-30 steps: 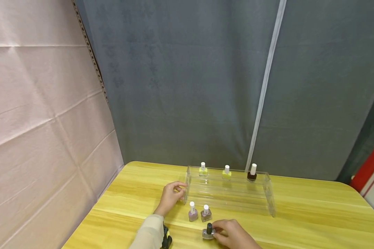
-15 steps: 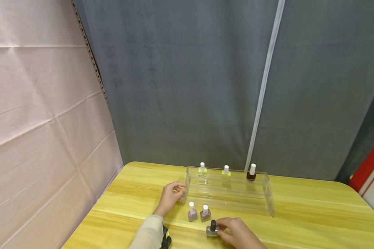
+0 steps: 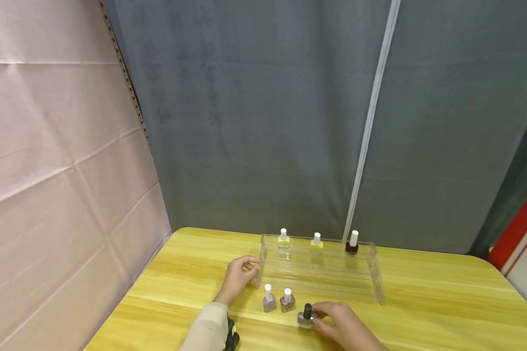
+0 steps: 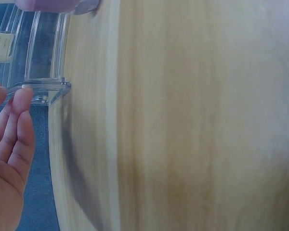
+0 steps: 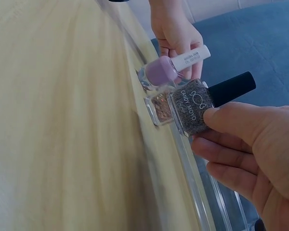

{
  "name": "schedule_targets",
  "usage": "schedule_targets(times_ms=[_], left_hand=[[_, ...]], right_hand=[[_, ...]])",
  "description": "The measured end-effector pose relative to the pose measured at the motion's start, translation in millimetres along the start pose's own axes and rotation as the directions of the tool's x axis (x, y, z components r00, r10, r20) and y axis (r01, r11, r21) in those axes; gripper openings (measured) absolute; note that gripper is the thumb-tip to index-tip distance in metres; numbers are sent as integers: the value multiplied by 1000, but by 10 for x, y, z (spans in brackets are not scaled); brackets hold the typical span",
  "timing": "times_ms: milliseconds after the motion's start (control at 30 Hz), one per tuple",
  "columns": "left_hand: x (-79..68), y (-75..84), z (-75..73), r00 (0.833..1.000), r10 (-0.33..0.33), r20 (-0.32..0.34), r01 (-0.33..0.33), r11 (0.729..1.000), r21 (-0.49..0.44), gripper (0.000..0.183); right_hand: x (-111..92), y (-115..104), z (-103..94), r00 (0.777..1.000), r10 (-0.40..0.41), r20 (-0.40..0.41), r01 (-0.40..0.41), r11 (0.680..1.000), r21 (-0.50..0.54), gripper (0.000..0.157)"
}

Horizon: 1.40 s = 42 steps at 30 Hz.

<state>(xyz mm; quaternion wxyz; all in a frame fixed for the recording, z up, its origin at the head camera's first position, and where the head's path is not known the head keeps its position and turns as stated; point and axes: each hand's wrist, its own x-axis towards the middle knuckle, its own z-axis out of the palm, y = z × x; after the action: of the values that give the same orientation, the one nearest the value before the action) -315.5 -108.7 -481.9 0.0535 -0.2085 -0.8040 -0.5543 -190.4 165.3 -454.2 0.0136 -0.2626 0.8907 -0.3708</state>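
My right hand [image 3: 344,324] pinches a nail polish bottle [image 5: 190,107] with a black cap and dark glitter by its side, close over the table. Left of it stand a lilac nail polish bottle [image 3: 269,303] and a brown glitter one [image 3: 287,303], both white-capped. Behind these is a clear stepped display rack [image 3: 320,278]; my left hand [image 3: 238,277] pinches its left side panel between thumb and fingers [image 4: 23,98]. On the rack's top step are two yellow bottles, one at the left [image 3: 283,241] and one in the middle [image 3: 316,245], and a dark one [image 3: 352,247] at the right.
The wooden table [image 3: 175,273] reaches back to a grey curtain [image 3: 254,122]. Pale pink cloth [image 3: 61,170] hangs on the left. A red and white object [image 3: 520,239] stands beyond the table's right edge.
My right hand has moved right and slightly away from me with the black-capped nail polish bottle. My left hand stays at the rack's left side.
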Motion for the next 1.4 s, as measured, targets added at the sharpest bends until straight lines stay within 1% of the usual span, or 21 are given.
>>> schedule_targets(times_ms=[100,167,367,433,667,867,933,967,1067,1200,1300,1400], left_hand=[[-1,30,-4,1000,-22,3,22,1000,-5,17],[-11,83,-7,1000,-29,5,29,999,-14,18],[-81,352,-42,999,-33,18,34,999,-35,18],[-98,401,-50,999,-37,20,38,999,-26,18],[-98,423,-52,999,-38,8,38,999,-1,18],[-105,446,-60,999,-47,21,47,999,-11,18],[-99,433,-60,999,-46,22,47,999,-18,18],[-92,407,-55,999,-47,21,48,999,-21,18],[-52,266,-28,999,-51,11,51,998,-25,19],[-8,85,-1,999,-50,2,50,999,-4,19],[3,35,0,999,-49,6,49,999,5,18],[3,25,-1,999,-53,12,53,999,4,18]], right_hand=[[-4,3,-30,1000,2,-22,-2,1000,-22,18],[-8,7,-53,999,5,-34,-5,1000,-26,17],[-30,32,-135,998,17,-61,-18,999,-30,20],[-38,46,-164,998,19,-66,-22,999,-33,20],[-81,88,-287,996,50,-74,-54,997,-55,24],[-99,126,-385,993,66,-93,-74,994,-85,26],[-102,145,-410,992,63,-111,-76,991,-109,26],[-102,151,-422,991,75,-113,-88,990,-111,26],[-108,165,-463,987,102,-125,-116,986,-117,27],[-111,176,-511,982,129,-137,-144,984,-107,23],[-118,194,-538,981,123,-152,-142,982,-121,22],[-128,213,-564,979,113,-171,-139,980,-144,23]])
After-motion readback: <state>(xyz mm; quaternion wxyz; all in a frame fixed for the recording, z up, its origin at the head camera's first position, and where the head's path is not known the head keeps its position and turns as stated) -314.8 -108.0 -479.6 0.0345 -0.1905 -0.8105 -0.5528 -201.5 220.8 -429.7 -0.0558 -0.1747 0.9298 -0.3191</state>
